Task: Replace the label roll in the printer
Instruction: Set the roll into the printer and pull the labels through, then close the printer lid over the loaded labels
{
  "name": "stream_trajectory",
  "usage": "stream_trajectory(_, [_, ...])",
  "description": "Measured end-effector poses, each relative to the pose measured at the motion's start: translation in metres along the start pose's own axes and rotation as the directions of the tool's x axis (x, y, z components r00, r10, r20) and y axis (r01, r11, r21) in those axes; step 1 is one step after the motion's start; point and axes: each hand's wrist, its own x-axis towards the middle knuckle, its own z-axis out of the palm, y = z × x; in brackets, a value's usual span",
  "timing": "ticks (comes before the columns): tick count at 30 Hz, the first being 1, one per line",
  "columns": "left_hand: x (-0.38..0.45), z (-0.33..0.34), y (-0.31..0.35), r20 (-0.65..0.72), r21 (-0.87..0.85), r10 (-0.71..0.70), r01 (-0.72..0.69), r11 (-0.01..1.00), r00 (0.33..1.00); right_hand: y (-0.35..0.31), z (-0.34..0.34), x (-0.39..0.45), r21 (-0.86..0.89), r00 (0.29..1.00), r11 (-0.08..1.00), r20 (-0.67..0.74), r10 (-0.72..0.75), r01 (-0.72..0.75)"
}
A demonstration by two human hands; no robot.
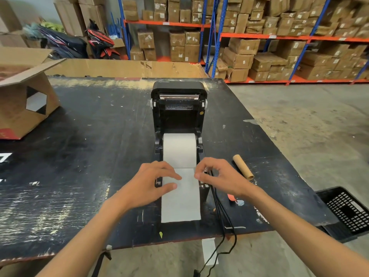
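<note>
A black label printer [178, 108] stands on the dark table [79, 156] with its lid tilted up and open. A white label roll [179, 149] lies in its bay, and a strip of labels [180, 202] runs out toward me over the front. My left hand [153, 182] presses thumb and fingers on the strip's left edge. My right hand [215, 176] pinches the strip's right edge by the printer's side guide. An empty brown cardboard core [243, 166] lies on the table to the right of the printer.
An open cardboard box [22, 100] stands at the table's left. Black cables [221, 216] run off the printer's right side over the near table edge. A black plastic crate [347, 210] sits on the floor at right. Shelves of boxes [259, 47] stand behind.
</note>
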Motion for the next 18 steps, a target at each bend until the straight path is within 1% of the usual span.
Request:
stream_trajectory(4, [0.022, -0.014, 0.004, -0.109, 0.000, -0.018, 0.018, 1.000, 0.994, -0.009, -0.014, 0.024, 0.030, 0.996, 1.000, -0.093, -0.004, 0.007])
stream_trajectory(8, [0.048, -0.033, 0.012, -0.176, 0.071, -0.046, 0.059, 0.996, 0.983, -0.016, -0.031, 0.051, -0.002, 0.988, 0.999, -0.149, -0.032, 0.032])
stream_trajectory(11, [0.065, -0.049, 0.020, -0.228, 0.138, -0.008, 0.041, 0.990, 0.974, -0.021, -0.042, 0.068, -0.085, 0.976, 0.995, -0.206, -0.074, 0.058])
stream_trajectory(15, [0.090, -0.072, 0.024, -0.371, 0.220, 0.034, 0.052, 0.974, 0.928, -0.030, -0.059, 0.094, -0.263, 0.943, 0.961, -0.292, -0.159, 0.080])
stream_trajectory(17, [0.104, -0.082, 0.022, -0.412, 0.251, 0.019, 0.094, 0.964, 0.911, -0.036, -0.066, 0.109, -0.332, 0.933, 0.943, -0.328, -0.148, 0.033])
stream_trajectory(18, [0.110, -0.086, 0.021, -0.409, 0.264, -0.002, 0.120, 0.957, 0.913, -0.038, -0.068, 0.115, -0.369, 0.934, 0.929, -0.332, -0.128, -0.004])
